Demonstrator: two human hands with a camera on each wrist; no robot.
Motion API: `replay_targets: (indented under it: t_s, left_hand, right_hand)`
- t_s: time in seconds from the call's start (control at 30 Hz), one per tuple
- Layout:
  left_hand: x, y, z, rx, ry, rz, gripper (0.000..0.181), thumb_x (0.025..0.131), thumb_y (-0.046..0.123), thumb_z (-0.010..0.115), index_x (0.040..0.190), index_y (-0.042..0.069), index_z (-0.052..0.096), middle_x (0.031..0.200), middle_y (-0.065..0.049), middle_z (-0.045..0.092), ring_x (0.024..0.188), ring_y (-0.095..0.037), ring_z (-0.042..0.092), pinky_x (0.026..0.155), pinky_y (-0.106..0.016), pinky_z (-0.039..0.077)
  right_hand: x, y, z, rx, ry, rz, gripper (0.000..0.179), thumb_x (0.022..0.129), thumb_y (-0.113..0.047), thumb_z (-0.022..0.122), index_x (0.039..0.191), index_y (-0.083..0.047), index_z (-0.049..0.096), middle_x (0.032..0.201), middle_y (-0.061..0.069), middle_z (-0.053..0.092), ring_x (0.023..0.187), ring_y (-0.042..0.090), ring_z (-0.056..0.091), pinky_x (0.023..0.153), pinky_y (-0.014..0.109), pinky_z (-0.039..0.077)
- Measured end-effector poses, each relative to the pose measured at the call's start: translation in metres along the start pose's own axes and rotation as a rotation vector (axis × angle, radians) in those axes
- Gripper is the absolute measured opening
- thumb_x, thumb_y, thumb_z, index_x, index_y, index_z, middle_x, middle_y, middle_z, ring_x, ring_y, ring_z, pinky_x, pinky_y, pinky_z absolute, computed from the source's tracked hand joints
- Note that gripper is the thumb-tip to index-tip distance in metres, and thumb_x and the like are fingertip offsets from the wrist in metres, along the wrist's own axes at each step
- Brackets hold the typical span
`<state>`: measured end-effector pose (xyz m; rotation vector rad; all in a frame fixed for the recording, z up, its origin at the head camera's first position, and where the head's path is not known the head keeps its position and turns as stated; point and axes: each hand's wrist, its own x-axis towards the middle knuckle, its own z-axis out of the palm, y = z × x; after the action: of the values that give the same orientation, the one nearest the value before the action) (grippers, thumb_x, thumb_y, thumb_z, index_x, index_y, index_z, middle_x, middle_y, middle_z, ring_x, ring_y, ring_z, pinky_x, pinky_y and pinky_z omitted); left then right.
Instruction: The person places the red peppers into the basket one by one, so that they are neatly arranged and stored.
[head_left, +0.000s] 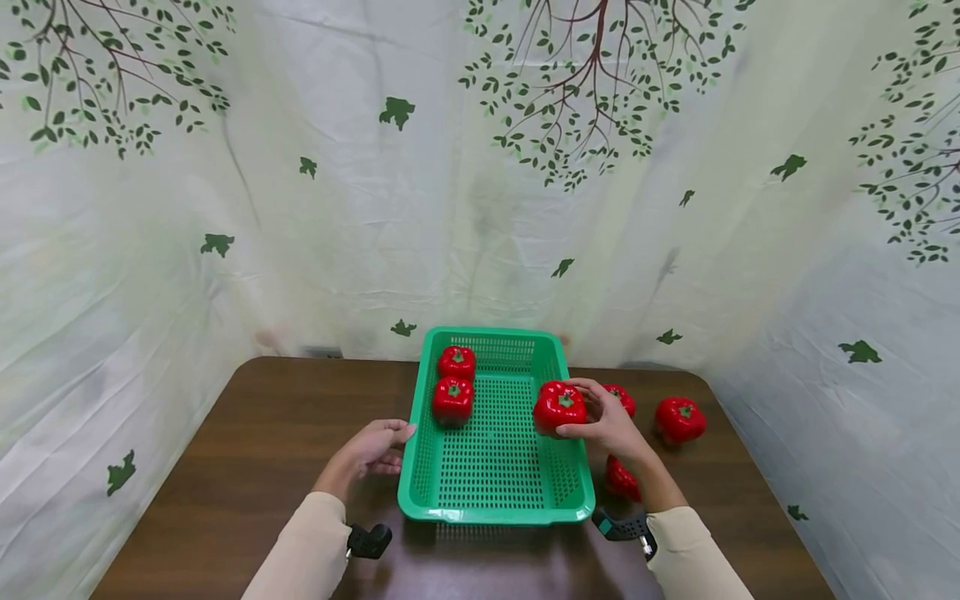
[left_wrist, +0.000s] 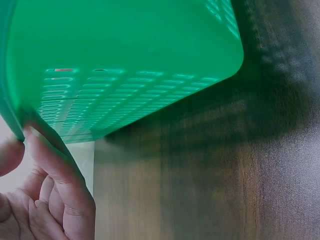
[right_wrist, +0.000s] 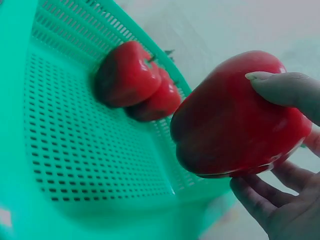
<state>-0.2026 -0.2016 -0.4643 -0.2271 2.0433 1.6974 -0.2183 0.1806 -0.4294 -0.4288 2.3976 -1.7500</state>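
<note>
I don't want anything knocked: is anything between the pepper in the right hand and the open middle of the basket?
Nothing visible is in the way. The right hand holds the red pepper over the right side of the green basket; the two peppers inside sit along the left.

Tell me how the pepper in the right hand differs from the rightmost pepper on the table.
The held pepper is gripped by the right hand, while the rightmost pepper rests untouched on the table. In the head view, the held pepper overlaps the right side of the green basket; the rightmost pepper sits outside it. Both are glossy, red and green-stemmed.
</note>
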Motion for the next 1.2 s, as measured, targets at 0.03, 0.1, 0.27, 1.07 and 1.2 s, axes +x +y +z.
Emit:
replay_targets:
  t_s: [0.03, 0.1, 0.27, 1.07, 1.2]
  left_hand:
    - [0.000, 0.000, 0.000, 0.003, 0.001, 0.000, 0.037, 0.100, 0.026, 0.052, 0.124, -0.003, 0.054, 0.091, -0.009, 0.063, 0.062, -0.016, 0.060, 0.060, -0.028, 0.054]
    - [0.000, 0.000, 0.000, 0.006, 0.002, -0.001, 0.038, 0.100, 0.026, 0.052, 0.124, -0.003, 0.054, 0.091, -0.009, 0.063, 0.062, -0.016, 0.060, 0.060, -0.028, 0.055]
    - [-0.001, 0.000, 0.000, 0.011, 0.003, -0.003, 0.038, 0.100, 0.025, 0.051, 0.125, -0.003, 0.054, 0.091, -0.009, 0.063, 0.062, -0.016, 0.060, 0.060, -0.028, 0.055]
    - [0.000, 0.000, -0.002, 0.022, -0.010, 0.009, 0.036, 0.100, 0.026, 0.051, 0.122, -0.003, 0.055, 0.095, -0.010, 0.062, 0.066, -0.017, 0.061, 0.063, -0.028, 0.056]
    - [0.001, 0.000, -0.001, 0.022, -0.012, 0.017, 0.032, 0.100, 0.025, 0.051, 0.118, -0.002, 0.056, 0.093, -0.010, 0.062, 0.064, -0.016, 0.061, 0.062, -0.028, 0.056]
  right_hand:
    - [0.002, 0.000, 0.003, -0.003, -0.010, 0.003, 0.074, 0.076, -0.012, 0.081, 0.138, -0.009, 0.041, 0.139, 0.018, 0.045, 0.125, 0.041, 0.043, 0.087, 0.045, 0.053]
    - [0.005, -0.001, 0.008, -0.011, -0.019, 0.012, 0.075, 0.074, -0.012, 0.082, 0.138, -0.010, 0.042, 0.139, 0.017, 0.046, 0.123, 0.040, 0.045, 0.086, 0.044, 0.054]
    - [0.011, -0.005, 0.018, -0.007, -0.058, 0.013, 0.072, 0.074, -0.009, 0.082, 0.136, -0.011, 0.044, 0.135, 0.016, 0.049, 0.120, 0.038, 0.048, 0.083, 0.043, 0.055]
    - [0.049, -0.015, 0.073, -0.003, -0.251, 0.002, 0.065, 0.076, -0.001, 0.077, 0.133, -0.003, 0.047, 0.132, 0.018, 0.049, 0.113, 0.033, 0.051, 0.082, 0.041, 0.055]
    - [0.055, -0.008, 0.082, 0.015, -0.249, 0.033, 0.064, 0.075, -0.002, 0.078, 0.132, -0.005, 0.049, 0.131, 0.016, 0.050, 0.113, 0.033, 0.051, 0.082, 0.041, 0.055]
